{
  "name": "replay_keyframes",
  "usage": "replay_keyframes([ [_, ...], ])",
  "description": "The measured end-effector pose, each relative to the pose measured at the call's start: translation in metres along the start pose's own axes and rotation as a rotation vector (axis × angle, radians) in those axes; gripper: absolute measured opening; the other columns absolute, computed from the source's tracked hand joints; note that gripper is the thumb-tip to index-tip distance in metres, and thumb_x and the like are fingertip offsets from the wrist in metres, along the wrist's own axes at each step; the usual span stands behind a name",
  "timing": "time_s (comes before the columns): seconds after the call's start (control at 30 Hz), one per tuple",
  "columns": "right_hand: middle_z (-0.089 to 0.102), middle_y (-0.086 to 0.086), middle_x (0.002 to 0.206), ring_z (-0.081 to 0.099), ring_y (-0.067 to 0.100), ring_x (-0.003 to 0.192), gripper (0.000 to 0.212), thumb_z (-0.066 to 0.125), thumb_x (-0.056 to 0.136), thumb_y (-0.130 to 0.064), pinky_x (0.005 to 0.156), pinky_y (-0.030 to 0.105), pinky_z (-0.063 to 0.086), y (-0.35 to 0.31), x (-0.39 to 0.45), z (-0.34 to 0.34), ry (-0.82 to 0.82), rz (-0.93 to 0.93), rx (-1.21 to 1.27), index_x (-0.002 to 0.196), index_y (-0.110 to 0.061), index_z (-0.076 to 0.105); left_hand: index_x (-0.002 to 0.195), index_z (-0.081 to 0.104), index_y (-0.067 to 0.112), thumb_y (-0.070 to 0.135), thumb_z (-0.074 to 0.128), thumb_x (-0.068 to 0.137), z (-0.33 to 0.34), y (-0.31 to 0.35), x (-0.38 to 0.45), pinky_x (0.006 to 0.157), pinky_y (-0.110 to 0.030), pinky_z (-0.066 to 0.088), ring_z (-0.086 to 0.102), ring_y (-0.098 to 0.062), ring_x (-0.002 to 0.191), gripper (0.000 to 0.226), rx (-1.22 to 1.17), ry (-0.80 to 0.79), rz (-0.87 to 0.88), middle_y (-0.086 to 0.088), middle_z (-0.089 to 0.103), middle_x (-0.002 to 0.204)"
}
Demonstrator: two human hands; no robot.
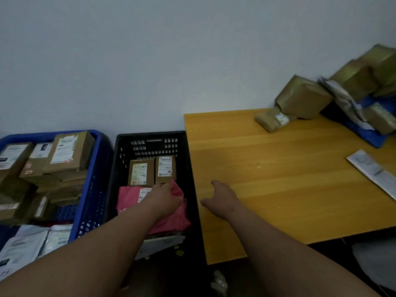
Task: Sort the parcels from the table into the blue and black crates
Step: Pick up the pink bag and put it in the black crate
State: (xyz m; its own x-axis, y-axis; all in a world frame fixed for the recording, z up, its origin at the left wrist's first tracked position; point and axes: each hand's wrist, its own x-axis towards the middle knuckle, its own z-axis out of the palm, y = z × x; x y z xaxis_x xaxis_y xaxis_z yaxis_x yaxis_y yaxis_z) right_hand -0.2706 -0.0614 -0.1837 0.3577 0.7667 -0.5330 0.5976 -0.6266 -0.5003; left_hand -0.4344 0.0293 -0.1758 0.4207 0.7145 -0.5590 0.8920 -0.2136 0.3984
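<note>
My left hand [166, 197] is down inside the black crate [194, 189], fingers curled into the pink poly mailer [171, 219], gripping its upper right part where the film bunches. It wrinkles and sags under my grip, so I judge it soft, light, probably clothing or the like; the slick film could slide, so a pinch on a gathered fold or a flat palm underneath seems the best hold. It lies at the near end of the crate, just in front of two small cardboard boxes [141, 171] standing label-up side by side; those look stiff and would take a grip across the short edges. My right hand [222, 200] rests over the left edge of the wooden table [267, 189], fingers loose and spread, holding nothing. The blue crate [94, 185], left of the black one and touching it, is piled with brown boxes, white mailers at its near end. The tabletop is smooth yellow wood; a heap of brown-wrapped parcels [304, 97] sits at its far right corner against the wall, partly on something blue, and a flat white envelope [372, 170] lies at the right edge. Plain pale wall behind; dim light, soft focus.
</note>
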Motion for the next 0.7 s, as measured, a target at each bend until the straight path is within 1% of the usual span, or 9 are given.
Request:
replay_keyframes([
  [0.13,0.02,0.009,0.159,0.025,0.032,0.144,0.072,0.054,0.097,-0.04,0.114,0.045,0.031,0.051,-0.014,-0.035,0.049,0.043,-0.006,0.155,-0.014,0.02,0.142,0.044,0.019,0.045,0.055,0.092,0.02,0.051,-0.001,0.103,-0.041,0.044,0.047,-0.029,0.126,0.057,-0.001,0.046,0.066,-0.011,0.042,0.145],
  [0.2,0.018,0.008,0.16,0.025,0.032,0.144,0.07,0.052,0.098,-0.041,0.114,0.045,0.032,0.075,-0.02,-0.047,0.077,0.088,-0.017,0.155,-0.016,0.019,0.146,0.039,0.018,0.047,0.052,0.094,0.032,0.075,0.001,0.097,-0.035,0.045,0.047,-0.028,0.126,0.061,0.028,0.034,0.07,-0.01,0.038,0.149],
  [0.23,0.017,0.008,0.16,0.024,0.032,0.144,0.069,0.051,0.099,-0.04,0.113,0.045,0.032,0.093,-0.024,-0.055,0.095,0.113,-0.022,0.155,-0.017,0.02,0.147,0.036,0.018,0.048,0.051,0.095,0.04,0.093,0.002,0.09,-0.03,0.044,0.048,-0.027,0.124,0.061,0.041,0.027,0.081,-0.01,0.036,0.15],
  [0.27,0.016,0.007,0.16,0.024,0.031,0.144,0.067,0.05,0.099,-0.039,0.113,0.044,0.032,0.112,-0.027,-0.064,0.104,0.136,-0.022,0.155,-0.017,0.02,0.147,0.036,0.018,0.048,0.051,0.095,0.049,0.112,0.005,0.086,-0.028,0.042,0.049,-0.026,0.124,0.061,0.05,0.02,0.091,-0.009,0.034,0.151],
  [0.3,0.015,0.007,0.161,0.023,0.031,0.145,0.066,0.049,0.1,-0.038,0.113,0.044,0.032,0.133,-0.029,-0.074,0.102,0.16,-0.022,0.155,-0.017,0.019,0.147,0.036,0.018,0.048,0.051,0.096,0.057,0.132,0.007,0.086,-0.029,0.043,0.049,-0.027,0.124,0.061,0.05,0.017,0.103,-0.009,0.033,0.151],
  [0.37,0.014,0.007,0.161,0.021,0.031,0.145,0.065,0.046,0.1,-0.039,0.114,0.044,0.03,0.18,-0.032,-0.096,0.078,0.214,-0.041,0.155,-0.017,0.019,0.146,0.038,0.017,0.047,0.051,0.096,0.074,0.177,0.011,0.094,-0.034,0.045,0.049,-0.029,0.124,0.059,0.05,0.016,0.128,-0.01,0.033,0.15],
  [0.43,0.017,0.008,0.16,0.024,0.032,0.143,0.066,0.046,0.1,-0.042,0.114,0.044,0.031,0.227,-0.035,-0.125,0.056,0.267,-0.057,0.155,-0.017,0.02,0.145,0.039,0.016,0.045,0.051,0.097,0.092,0.223,0.015,0.098,-0.036,0.045,0.049,-0.029,0.124,0.058,0.042,0.011,0.153,-0.011,0.034,0.15],
  [0.6,0.027,0.011,0.155,0.035,0.034,0.135,0.062,0.044,0.099,-0.043,0.106,0.041,0.038,0.33,-0.042,-0.202,0.017,0.359,-0.078,0.152,-0.015,0.027,0.145,0.038,0.014,0.042,0.049,0.098,0.136,0.33,0.021,0.093,-0.032,0.043,0.053,-0.027,0.119,0.055,-0.014,-0.037,0.205,-0.01,0.033,0.15],
  [0.7,0.033,0.012,0.149,0.038,0.033,0.131,0.058,0.043,0.098,-0.043,0.102,0.037,0.037,0.38,-0.043,-0.239,0.019,0.397,-0.1,0.148,-0.016,0.032,0.146,0.037,0.014,0.041,0.049,0.099,0.158,0.376,0.026,0.095,-0.032,0.044,0.052,-0.027,0.12,0.055,-0.059,-0.066,0.205,-0.01,0.032,0.151],
])
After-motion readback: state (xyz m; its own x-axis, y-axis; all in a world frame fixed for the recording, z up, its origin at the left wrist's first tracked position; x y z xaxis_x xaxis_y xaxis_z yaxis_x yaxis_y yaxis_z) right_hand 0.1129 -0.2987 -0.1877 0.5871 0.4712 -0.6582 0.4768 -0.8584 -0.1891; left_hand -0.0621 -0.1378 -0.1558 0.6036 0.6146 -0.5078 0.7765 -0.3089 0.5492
